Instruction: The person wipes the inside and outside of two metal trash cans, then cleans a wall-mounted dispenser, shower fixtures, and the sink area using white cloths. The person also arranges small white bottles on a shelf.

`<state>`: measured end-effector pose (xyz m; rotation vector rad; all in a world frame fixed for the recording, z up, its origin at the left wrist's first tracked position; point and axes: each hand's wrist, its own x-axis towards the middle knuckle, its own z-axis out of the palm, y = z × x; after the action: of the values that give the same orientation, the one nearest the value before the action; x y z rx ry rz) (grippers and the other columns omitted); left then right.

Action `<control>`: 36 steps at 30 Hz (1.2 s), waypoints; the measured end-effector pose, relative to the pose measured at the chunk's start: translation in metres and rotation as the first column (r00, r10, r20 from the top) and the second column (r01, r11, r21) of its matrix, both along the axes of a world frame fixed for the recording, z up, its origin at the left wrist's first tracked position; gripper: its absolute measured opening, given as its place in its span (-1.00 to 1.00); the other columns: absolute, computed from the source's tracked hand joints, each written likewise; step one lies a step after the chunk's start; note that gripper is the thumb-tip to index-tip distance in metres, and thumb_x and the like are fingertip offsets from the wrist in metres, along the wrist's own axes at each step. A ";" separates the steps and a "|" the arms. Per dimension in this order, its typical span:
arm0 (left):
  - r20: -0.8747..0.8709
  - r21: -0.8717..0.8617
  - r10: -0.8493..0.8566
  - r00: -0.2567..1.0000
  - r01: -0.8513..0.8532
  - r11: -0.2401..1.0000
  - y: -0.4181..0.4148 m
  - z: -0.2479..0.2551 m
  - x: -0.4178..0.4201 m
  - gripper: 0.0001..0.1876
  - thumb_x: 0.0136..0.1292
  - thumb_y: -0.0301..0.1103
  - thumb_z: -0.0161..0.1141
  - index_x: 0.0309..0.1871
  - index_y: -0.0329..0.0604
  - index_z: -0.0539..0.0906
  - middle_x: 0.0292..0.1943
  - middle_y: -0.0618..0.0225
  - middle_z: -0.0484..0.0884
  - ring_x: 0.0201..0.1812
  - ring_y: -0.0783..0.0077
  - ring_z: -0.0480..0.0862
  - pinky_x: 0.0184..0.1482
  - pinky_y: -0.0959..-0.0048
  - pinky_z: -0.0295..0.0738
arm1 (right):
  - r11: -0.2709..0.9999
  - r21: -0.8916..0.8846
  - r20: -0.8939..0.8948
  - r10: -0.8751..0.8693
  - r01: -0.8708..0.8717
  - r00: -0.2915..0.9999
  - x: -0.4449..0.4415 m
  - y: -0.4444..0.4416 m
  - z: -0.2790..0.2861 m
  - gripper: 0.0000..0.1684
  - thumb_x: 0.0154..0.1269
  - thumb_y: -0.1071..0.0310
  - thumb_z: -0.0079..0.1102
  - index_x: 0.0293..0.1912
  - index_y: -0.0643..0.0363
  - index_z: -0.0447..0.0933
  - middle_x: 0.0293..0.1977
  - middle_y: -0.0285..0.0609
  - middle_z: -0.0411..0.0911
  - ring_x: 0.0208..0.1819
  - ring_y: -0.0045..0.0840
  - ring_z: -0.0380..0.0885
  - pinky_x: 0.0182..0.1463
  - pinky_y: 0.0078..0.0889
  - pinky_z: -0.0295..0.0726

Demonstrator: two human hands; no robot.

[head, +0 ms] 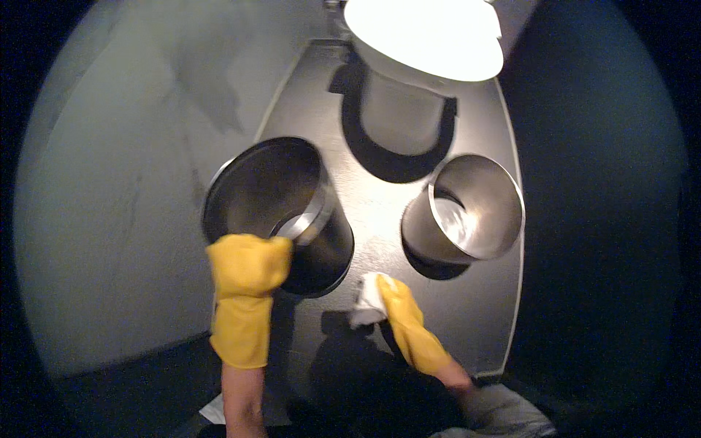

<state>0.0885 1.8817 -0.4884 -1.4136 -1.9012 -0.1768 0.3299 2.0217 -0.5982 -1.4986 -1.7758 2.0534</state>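
Observation:
My left hand (249, 265), in a yellow rubber glove, grips the near rim of a dark cylindrical bin (323, 268). This bin is open at the top, and a bright patch shows at its bottom inside; the fingers on its rim are partly hidden. My right hand (402, 312), gloved the same way, presses a crumpled white cloth or wipe (369, 301) against the grey floor (378, 219). Right of the cloth stands a shiny metal cylinder (432, 230), open at the top, with light reflected inside; neither hand touches it.
A white fixture (427, 38), overexposed and apparently a wall-hung toilet, juts out above the floor at the far end and casts a curved shadow. A grey wall (126, 208) runs along the left, close to the dark bin. A dark wall (591, 219) bounds the right side.

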 end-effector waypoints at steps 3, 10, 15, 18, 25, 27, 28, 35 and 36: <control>0.136 0.113 -0.149 0.980 0.134 0.985 0.005 -0.020 0.013 -0.60 0.13 -0.18 0.44 -0.67 0.10 0.41 -0.70 0.37 0.36 -0.67 0.22 0.39 -0.58 0.17 0.19 | 0.945 0.188 0.062 -0.282 0.267 0.957 0.015 0.009 0.004 -0.42 0.55 -0.10 0.08 0.17 0.22 0.63 0.05 -0.03 0.67 0.09 -0.30 0.59 0.26 -0.25 0.46; 0.542 0.034 -0.141 0.828 0.146 0.989 -0.032 -0.050 0.076 -0.87 0.12 -0.35 0.47 -0.31 -0.11 0.73 -0.48 0.34 0.62 -0.43 0.21 0.64 -0.33 0.25 0.53 | 0.508 0.816 -0.514 0.418 0.277 0.749 -0.053 0.097 0.076 -0.64 0.59 0.34 0.10 0.23 0.33 0.56 0.06 -0.09 0.69 0.03 -0.47 0.66 0.15 -0.50 0.58; 0.686 0.246 0.246 0.685 -0.536 0.808 -0.039 -0.007 -0.004 -0.36 0.32 -0.25 0.34 0.46 -0.15 0.49 0.42 -0.08 0.51 0.41 -0.15 0.50 0.46 0.11 0.38 | 0.952 0.289 -0.747 0.288 -0.098 0.599 -0.106 0.082 0.186 -0.65 0.63 0.32 0.11 0.22 0.32 0.61 0.02 -0.23 0.72 -0.01 -0.66 0.64 0.08 -0.62 0.59; 0.923 -0.316 0.384 -0.020 -0.610 0.727 -0.030 0.037 -0.024 -0.42 0.38 -0.14 0.19 0.48 0.15 0.51 0.41 0.07 0.56 0.37 -0.09 0.58 0.40 0.11 0.45 | 0.896 0.443 -0.723 0.371 -0.022 0.583 -0.169 0.064 0.219 -0.70 0.60 0.28 0.18 0.12 0.28 0.67 -0.07 -0.30 0.74 -0.04 -0.73 0.63 0.01 -0.63 0.59; 0.938 -0.347 0.273 -0.214 -0.573 0.742 -0.011 0.016 -0.041 -0.56 0.46 -0.23 0.03 0.36 0.25 0.64 0.16 0.14 0.75 0.18 0.01 0.73 0.26 0.14 0.55 | -0.228 0.622 0.497 0.854 -0.749 0.153 -0.308 0.043 0.166 -0.01 0.05 -0.04 0.54 0.45 0.02 0.42 0.28 0.24 0.55 0.34 -0.03 0.54 0.39 -0.16 0.52; 0.957 -0.288 0.221 -0.186 -0.542 0.790 -0.006 0.016 -0.052 -0.56 0.45 -0.26 0.06 0.36 0.22 0.64 0.18 0.11 0.73 0.19 0.04 0.73 0.27 0.16 0.54 | -0.459 0.731 0.592 0.795 -0.505 0.134 -0.328 0.048 0.109 -0.21 -0.02 0.15 0.61 0.26 0.02 0.60 0.16 0.10 0.64 0.20 -0.08 0.63 0.26 -0.16 0.62; 0.959 -0.282 0.218 -0.182 -0.533 0.798 0.002 0.019 -0.050 -0.55 0.43 -0.29 0.10 0.37 0.19 0.64 0.19 0.12 0.73 0.20 0.08 0.73 0.28 0.19 0.54 | -0.455 0.700 0.587 0.806 -0.551 0.079 -0.343 0.056 0.100 -0.29 -0.03 0.20 0.62 0.18 0.02 0.65 0.08 0.06 0.70 0.11 -0.10 0.70 0.17 -0.14 0.67; 0.964 -0.026 -0.188 -0.189 -0.768 0.640 -0.022 -0.002 -0.043 -0.45 0.34 -0.55 0.16 0.41 -0.04 0.61 0.29 0.15 0.70 0.33 0.14 0.66 0.40 0.35 0.47 | 0.278 0.203 0.831 0.458 -0.939 0.315 -0.249 0.102 0.083 -0.74 0.30 0.31 0.30 -0.05 0.16 0.74 -0.17 0.13 0.76 -0.07 -0.02 0.75 -0.01 -0.05 0.69; 0.953 -0.074 -0.183 -0.242 -0.771 0.632 -0.019 0.007 -0.036 -0.44 0.34 -0.58 0.13 0.42 -0.04 0.61 0.30 0.13 0.69 0.34 0.13 0.65 0.40 0.36 0.47 | 0.331 0.343 0.780 0.421 -0.879 0.463 -0.199 0.107 0.082 -0.70 0.33 0.28 0.27 -0.01 0.18 0.72 -0.12 0.15 0.76 0.00 0.06 0.74 0.06 -0.02 0.68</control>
<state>0.0520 1.8623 -0.4815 0.3189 -2.7780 -2.0169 0.1307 2.1288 -0.5165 -1.1626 -3.4049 0.5538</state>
